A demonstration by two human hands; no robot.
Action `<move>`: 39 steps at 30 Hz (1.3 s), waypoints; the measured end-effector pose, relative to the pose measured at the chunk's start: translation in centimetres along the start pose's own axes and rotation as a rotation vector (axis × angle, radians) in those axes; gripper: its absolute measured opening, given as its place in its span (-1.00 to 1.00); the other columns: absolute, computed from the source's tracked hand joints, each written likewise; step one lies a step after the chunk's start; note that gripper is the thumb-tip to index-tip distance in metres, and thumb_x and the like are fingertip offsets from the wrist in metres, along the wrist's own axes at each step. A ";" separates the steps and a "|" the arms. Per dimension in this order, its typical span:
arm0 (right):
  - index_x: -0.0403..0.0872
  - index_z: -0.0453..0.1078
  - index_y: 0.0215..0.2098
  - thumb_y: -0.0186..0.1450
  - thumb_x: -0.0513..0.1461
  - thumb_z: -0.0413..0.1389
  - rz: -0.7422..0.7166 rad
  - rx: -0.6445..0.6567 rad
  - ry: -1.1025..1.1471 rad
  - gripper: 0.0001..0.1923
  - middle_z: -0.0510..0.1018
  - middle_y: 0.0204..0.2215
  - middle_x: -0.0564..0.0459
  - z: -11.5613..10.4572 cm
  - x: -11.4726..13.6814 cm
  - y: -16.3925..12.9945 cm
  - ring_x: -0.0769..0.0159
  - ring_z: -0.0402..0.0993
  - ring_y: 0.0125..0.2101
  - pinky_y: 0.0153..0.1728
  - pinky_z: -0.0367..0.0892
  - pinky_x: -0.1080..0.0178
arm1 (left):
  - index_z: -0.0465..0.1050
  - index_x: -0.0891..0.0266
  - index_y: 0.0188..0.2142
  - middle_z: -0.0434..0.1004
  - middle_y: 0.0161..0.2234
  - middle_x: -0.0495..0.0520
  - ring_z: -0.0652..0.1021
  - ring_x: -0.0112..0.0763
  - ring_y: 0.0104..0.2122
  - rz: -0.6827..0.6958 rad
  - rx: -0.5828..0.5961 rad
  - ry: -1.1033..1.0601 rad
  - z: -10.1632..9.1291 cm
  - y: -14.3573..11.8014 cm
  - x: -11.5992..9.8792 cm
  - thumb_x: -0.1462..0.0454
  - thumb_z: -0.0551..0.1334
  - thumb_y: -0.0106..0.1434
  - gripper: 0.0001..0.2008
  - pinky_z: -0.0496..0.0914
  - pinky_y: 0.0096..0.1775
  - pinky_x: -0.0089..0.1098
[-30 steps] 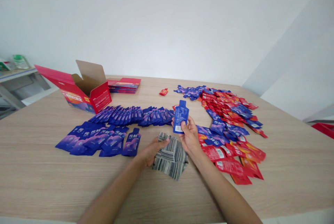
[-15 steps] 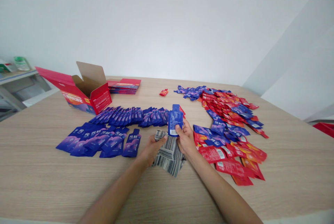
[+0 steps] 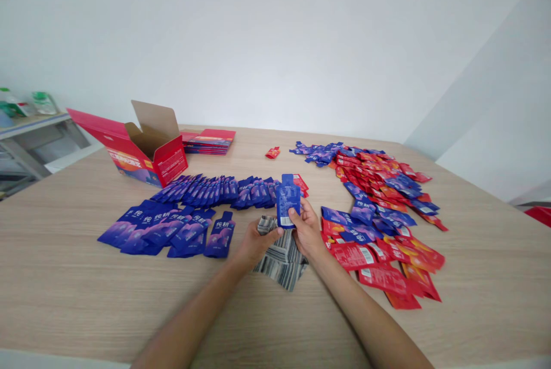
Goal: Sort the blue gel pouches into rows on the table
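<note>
Your right hand holds a pouch upright, just above the cloth lying on the desk. Your left hand rests on the cloth's left edge. Left of the cloth: two rows of pouches, the far row behind the near one. Behind those rows, far left: open box, with a stack of flat boxes to its right. Right of your hands: a loose pile of sachets running back to the far edge. One lone sachet sits between stack and pile.
</note>
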State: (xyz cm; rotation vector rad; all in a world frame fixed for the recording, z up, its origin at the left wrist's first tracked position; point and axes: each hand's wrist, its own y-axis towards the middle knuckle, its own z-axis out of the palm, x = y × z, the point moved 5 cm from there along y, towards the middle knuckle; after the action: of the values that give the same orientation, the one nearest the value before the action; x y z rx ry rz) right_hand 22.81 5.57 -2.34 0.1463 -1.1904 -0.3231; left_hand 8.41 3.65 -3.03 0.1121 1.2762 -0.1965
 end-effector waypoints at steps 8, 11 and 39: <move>0.05 0.29 0.22 0.17 -0.07 0.38 0.055 0.109 -0.041 -0.29 0.68 -0.17 0.05 1.3 0.2 -1.4 0.17 0.65 -0.19 -0.07 0.54 0.10 | 0.51 0.30 -0.49 0.44 -0.56 -0.05 0.34 -0.51 -0.54 0.088 -0.004 0.013 0.3 -0.1 -0.2 0.09 0.51 -0.07 -0.65 0.29 -0.42 -0.42; 0.06 0.29 0.21 0.15 -0.07 0.40 0.080 0.119 -0.034 -0.28 0.68 -0.19 0.05 1.5 0.2 -1.7 0.17 0.65 -0.19 -0.06 0.53 0.12 | 0.55 0.32 -0.43 0.50 -0.53 -0.03 0.39 -0.50 -0.53 0.100 0.012 -0.010 0.3 -0.1 -0.1 0.07 0.50 -0.06 -0.64 0.34 -0.39 -0.42; 0.02 0.47 -0.06 0.15 -0.07 0.37 0.158 0.067 -0.035 -0.57 0.69 -0.25 0.04 1.4 -0.7 -1.3 0.21 0.65 -0.27 -0.16 0.53 0.17 | 0.56 0.29 -0.40 0.57 -0.49 -0.02 0.47 -0.45 -0.51 0.137 -0.039 0.083 0.0 0.2 0.1 0.16 0.43 -0.03 -0.74 0.39 -0.38 -0.41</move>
State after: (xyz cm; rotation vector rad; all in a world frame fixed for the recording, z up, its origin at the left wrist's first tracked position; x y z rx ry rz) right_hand 21.03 4.64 -2.81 0.1047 -1.2403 -0.1479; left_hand 8.51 3.87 -3.13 0.1747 1.3486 -0.0494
